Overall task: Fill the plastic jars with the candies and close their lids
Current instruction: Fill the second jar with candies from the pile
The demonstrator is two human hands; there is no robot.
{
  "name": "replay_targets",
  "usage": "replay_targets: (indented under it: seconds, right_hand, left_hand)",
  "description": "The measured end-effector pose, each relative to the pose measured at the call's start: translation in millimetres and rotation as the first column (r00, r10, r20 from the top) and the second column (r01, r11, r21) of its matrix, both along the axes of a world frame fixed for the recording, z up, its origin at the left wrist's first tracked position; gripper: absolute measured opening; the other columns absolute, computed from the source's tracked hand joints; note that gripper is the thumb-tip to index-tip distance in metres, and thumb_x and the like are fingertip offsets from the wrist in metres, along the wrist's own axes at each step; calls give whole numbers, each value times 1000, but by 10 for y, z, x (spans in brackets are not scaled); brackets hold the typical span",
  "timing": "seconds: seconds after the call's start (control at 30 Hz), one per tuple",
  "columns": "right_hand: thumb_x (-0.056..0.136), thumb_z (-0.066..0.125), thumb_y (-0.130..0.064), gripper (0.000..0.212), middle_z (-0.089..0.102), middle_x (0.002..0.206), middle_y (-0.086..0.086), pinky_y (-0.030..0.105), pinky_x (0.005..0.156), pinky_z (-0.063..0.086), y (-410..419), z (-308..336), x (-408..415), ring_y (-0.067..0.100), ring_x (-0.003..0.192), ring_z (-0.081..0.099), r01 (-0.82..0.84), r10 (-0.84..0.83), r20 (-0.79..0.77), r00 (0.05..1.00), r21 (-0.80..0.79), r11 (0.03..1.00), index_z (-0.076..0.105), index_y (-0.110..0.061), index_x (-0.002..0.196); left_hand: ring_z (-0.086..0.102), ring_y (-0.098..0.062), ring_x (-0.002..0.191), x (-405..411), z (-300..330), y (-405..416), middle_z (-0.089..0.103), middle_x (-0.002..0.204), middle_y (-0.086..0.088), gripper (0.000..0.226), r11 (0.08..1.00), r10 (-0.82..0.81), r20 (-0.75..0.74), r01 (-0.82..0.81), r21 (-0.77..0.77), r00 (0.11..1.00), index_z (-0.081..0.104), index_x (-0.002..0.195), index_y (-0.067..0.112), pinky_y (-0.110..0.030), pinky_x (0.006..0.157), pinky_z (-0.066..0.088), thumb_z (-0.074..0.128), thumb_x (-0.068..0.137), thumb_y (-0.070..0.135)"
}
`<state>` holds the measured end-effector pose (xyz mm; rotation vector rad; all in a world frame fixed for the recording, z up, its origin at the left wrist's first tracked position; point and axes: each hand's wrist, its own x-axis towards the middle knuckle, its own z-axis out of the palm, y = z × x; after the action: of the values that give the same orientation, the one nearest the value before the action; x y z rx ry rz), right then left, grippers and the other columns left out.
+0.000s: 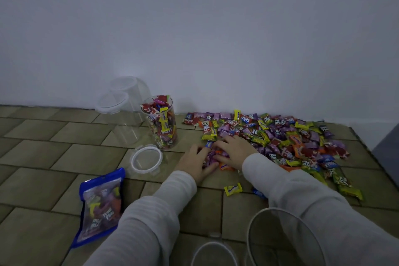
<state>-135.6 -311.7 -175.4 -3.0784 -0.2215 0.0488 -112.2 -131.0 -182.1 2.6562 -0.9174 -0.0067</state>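
Observation:
A wide heap of wrapped candies (pixel 287 138) covers the tiled floor at the right, by the wall. My left hand (pixel 195 161) and my right hand (pixel 234 151) cup a small bunch of candies (pixel 212 156) between them at the heap's near-left edge, fingers curled around it. A clear jar full of candies (pixel 162 123) stands lidless to the left of my hands. Its white-rimmed lid (pixel 146 158) lies flat on the floor in front of it. Two closed jars holding nothing (pixel 123 110) stand behind, near the wall.
A blue zip bag of candies (pixel 101 205) lies at the lower left. An open clear jar (pixel 282 239) and another rim (pixel 213 254) sit at the bottom edge near my right sleeve. A loose yellow candy (pixel 232 189) lies between my arms. A dark object (pixel 386 147) stands far right.

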Motion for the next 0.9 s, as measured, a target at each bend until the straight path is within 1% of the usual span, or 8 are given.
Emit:
replay_targets:
  seconds: [0.1, 0.17, 0.33, 0.47, 0.53, 0.7, 0.83, 0.9]
  right_hand:
    - [98, 40, -43, 39, 47, 132, 8, 39, 83, 48, 9, 60, -5, 31, 106, 55, 39, -39, -42, 998, -11, 999, 45, -26, 132]
    - [99, 38, -42, 37, 47, 131, 8, 38, 81, 49, 5, 112, -35, 31, 105, 57, 54, -54, -57, 997, -9, 998, 47, -24, 131]
    - [100, 34, -48, 38, 54, 123, 1, 33, 82, 46, -45, 210, -187, 23, 108, 56, 132, -134, 6, 991, 150, 980, 50, -28, 128]
    - [99, 33, -48, 40, 57, 123, -2, 35, 89, 42, -75, 257, -269, 23, 108, 56, 152, -166, 76, 983, 171, 974, 49, -28, 129]
    - [99, 35, -47, 38, 57, 123, -1, 36, 89, 44, -95, 282, -319, 24, 107, 57, 162, -185, 89, 979, 223, 961, 51, -28, 128]
    - [99, 41, -41, 33, 60, 116, 1, 34, 84, 48, -138, 481, -494, 21, 103, 59, 207, -278, 91, 956, 461, 863, 56, -21, 121]
    - [97, 43, -46, 28, 62, 84, -4, 26, 65, 43, -189, 681, -685, 12, 73, 59, 227, -411, 160, 898, 631, 742, 56, -24, 110]
    - [97, 46, -45, 23, 61, 77, -3, 25, 61, 41, -206, 806, -789, 11, 68, 57, 187, -469, 214, 857, 719, 669, 56, -25, 101]
  left_hand:
    - [52, -24, 103, -7, 75, -63, 45, 124, -6, 47, 999, 20, -33, -19, 27, 999, 48, 128, 19, -29, 81, 41, 48, 92, 49]
    - [52, -24, 104, 1, 90, -79, 46, 124, -6, 44, 999, 29, -56, -28, 17, 998, 49, 127, 19, -30, 81, 42, 48, 93, 47]
    - [52, -23, 103, -36, 170, -93, 50, 117, -6, 40, 995, 68, -132, -78, -66, 989, 53, 118, 14, -28, 78, 39, 49, 93, 45]
    - [53, -23, 96, -90, 215, -98, 53, 105, -6, 36, 975, 108, -159, -136, -178, 981, 55, 107, 12, -29, 77, 40, 49, 92, 45]
    - [53, -20, 92, -123, 267, -109, 54, 101, -4, 36, 965, 129, -159, -161, -207, 979, 55, 104, 13, -30, 77, 41, 48, 92, 46]
    - [52, -21, 86, -243, 417, -159, 53, 90, -1, 29, 935, 157, -191, -208, -287, 969, 51, 93, 16, -29, 73, 39, 48, 93, 45]
    - [56, -22, 95, -374, 612, -193, 58, 98, 1, 38, 850, 177, -248, -275, -449, 952, 55, 105, 12, -31, 80, 41, 46, 93, 47]
    - [55, -24, 102, -457, 723, -215, 60, 105, -5, 39, 791, 182, -288, -314, -525, 940, 55, 112, 15, -29, 82, 38, 47, 93, 48]
